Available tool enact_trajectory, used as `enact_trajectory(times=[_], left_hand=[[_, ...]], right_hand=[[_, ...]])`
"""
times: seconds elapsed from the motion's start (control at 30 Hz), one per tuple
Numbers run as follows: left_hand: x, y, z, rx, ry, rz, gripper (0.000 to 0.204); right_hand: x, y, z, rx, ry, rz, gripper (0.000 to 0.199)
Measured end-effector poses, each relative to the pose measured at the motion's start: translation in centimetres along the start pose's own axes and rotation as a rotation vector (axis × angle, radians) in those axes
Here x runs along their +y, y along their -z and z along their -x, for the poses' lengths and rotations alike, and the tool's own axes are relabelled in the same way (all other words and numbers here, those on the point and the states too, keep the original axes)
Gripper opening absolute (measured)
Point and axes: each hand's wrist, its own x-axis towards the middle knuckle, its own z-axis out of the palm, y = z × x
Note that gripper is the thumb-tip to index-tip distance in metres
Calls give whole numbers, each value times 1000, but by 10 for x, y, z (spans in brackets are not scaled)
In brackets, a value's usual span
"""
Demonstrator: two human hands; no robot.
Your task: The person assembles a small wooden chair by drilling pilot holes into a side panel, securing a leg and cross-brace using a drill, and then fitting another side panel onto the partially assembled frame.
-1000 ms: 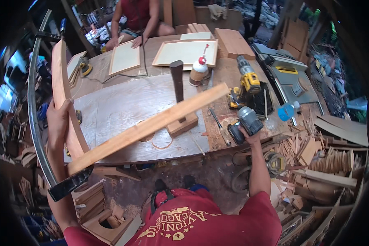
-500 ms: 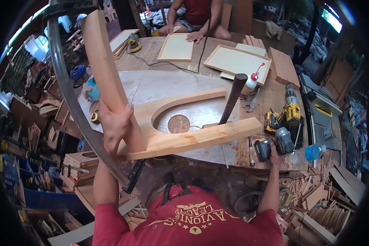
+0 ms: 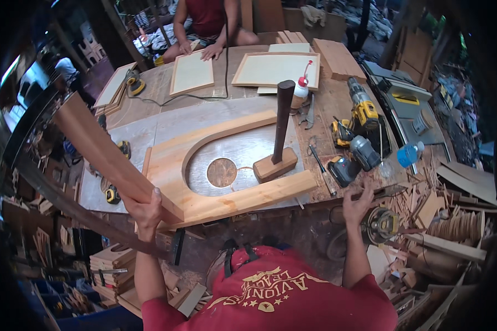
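Left hand clamps arched wooden frame corner, frame stretching up-right; right hand open, empty, nearer drills.

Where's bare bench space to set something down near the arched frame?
Free: the pale sheet left of and behind the arched frame, and inside the arch beside the mallet. Crowded: right edge, with drills near the right hand.

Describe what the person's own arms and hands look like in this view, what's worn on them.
Both forearms come up from the lower edge bare, with no gloves, watch or bands visible on the left hand or the right hand. The only clothing is a red short-sleeved T-shirt with a yellow printed emblem, its sleeves ending at the upper arms.
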Motion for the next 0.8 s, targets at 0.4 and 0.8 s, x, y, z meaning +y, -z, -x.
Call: enact_trajectory(times=[0.4,0.8], left_hand=[[-81,36,-28,-131,-179,68,100],[-138,-21,0,-71,-114,244,102]], right_hand=[[-70,-90,71,-466,62,198,28],[-89,-84,51,-421,-39,468,27]])
